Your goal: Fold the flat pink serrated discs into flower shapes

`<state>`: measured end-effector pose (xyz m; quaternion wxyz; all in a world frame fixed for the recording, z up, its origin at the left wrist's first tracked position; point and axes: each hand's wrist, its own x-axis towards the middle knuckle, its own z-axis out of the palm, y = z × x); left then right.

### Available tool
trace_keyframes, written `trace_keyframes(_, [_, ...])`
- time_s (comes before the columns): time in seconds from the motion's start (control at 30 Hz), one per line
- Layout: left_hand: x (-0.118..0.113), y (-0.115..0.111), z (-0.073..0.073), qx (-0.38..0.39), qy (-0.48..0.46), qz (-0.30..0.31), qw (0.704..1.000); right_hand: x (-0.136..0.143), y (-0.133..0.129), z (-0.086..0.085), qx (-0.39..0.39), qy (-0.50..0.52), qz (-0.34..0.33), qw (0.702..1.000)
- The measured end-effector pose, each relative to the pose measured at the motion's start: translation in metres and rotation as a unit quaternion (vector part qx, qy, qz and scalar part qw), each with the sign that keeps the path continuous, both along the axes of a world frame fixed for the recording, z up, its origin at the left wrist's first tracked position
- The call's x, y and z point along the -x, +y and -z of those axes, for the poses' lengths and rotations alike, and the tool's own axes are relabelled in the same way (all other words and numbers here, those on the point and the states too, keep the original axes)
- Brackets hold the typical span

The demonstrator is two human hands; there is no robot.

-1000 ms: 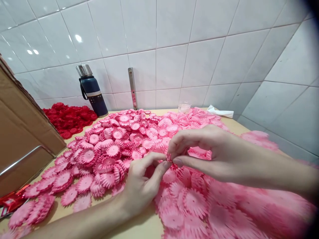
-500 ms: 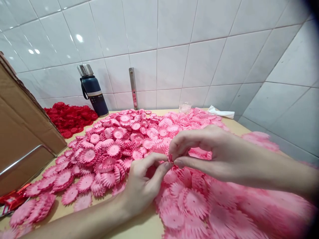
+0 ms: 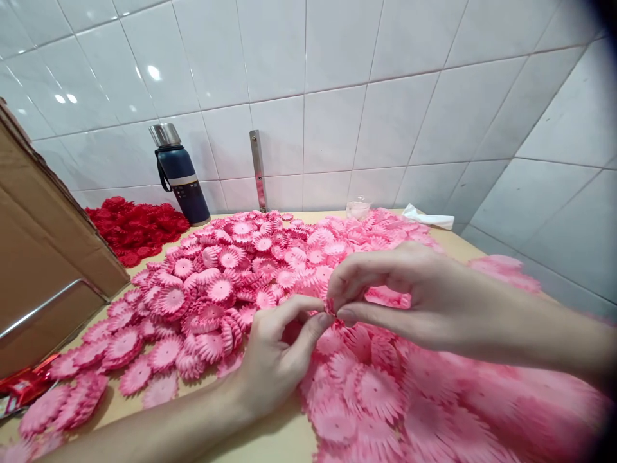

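Observation:
My left hand and my right hand meet above the middle of the table, fingertips pinched together on one small pink petal piece. Most of that piece is hidden between the fingers. Below and around both hands lies a wide spread of pink flower-shaped petal pieces, some in short stacks. The ones under my right forearm lie flat and overlap one another.
A pile of red petal pieces sits at the back left beside a dark blue flask. A cardboard box stands at the left. A small clear cup and white tissue rest against the tiled wall.
Both hands stay pinched together on the same small piece, with only slight finger shifts. The view has drifted a little.

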<state>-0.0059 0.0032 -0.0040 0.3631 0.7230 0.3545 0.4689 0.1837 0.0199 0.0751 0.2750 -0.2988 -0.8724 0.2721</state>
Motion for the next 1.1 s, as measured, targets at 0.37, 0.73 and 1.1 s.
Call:
trace_keyframes(0.37, [0.002, -0.002, 0.002, -0.006, 0.002, 0.0, 1.0, 0.0, -0.003, -0.003, -0.005, -0.011, -0.005, 1.0])
trace_keyframes(0.73, [0.0, 0.0, 0.001, 0.002, 0.01, -0.027, 1.0, 0.002, -0.005, 0.005, 0.015, 0.017, 0.007, 1.0])
trace_keyframes(1.1, [0.0, -0.003, -0.004, -0.005, -0.01, -0.012, 1.0, 0.007, -0.007, 0.008, 0.009, 0.006, 0.014, 1.0])
